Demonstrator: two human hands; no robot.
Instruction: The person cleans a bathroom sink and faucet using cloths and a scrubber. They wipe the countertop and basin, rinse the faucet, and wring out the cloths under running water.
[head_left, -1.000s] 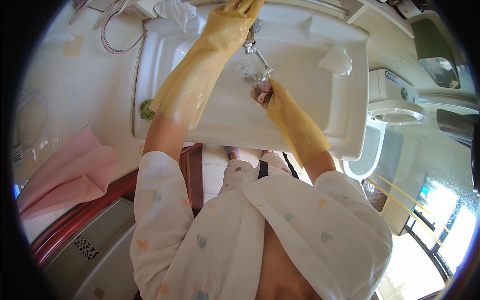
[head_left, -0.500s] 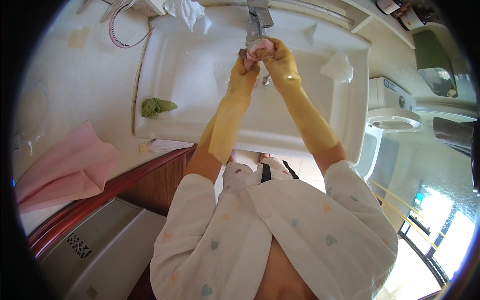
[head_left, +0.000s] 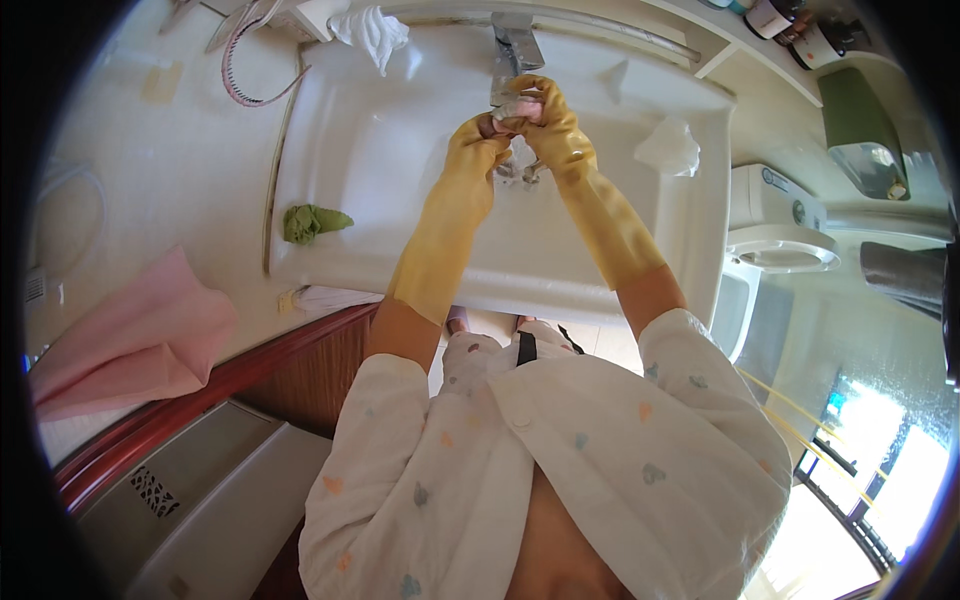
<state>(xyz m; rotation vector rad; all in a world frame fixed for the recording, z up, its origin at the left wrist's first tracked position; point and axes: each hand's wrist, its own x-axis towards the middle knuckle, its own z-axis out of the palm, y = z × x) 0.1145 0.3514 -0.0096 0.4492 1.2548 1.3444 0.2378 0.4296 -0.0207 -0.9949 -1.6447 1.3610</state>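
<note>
Both my hands wear long yellow rubber gloves and meet just below the metal tap [head_left: 517, 45] at the back of the white sink [head_left: 380, 190]. Between them is a small wet pink bundle, seemingly a cloth [head_left: 517, 112], with water running onto it. My left hand [head_left: 477, 145] is closed at its left end, where a dark brownish patch shows. My right hand [head_left: 558, 125] grips the other end with curled fingers. Some fingertips are hidden behind the bundle.
A crumpled green cloth [head_left: 314, 222] lies in the sink's left part; a white one [head_left: 670, 147] is at its right. Another white cloth [head_left: 372, 36] hangs over the back rim. On the left counter are a pink cloth [head_left: 150, 345] and a toothed headband [head_left: 235, 75].
My left hand has shifted slightly left and its wrist has turned. The pink bundle sits a little lower and looks more bunched, with water splashing below it.
</note>
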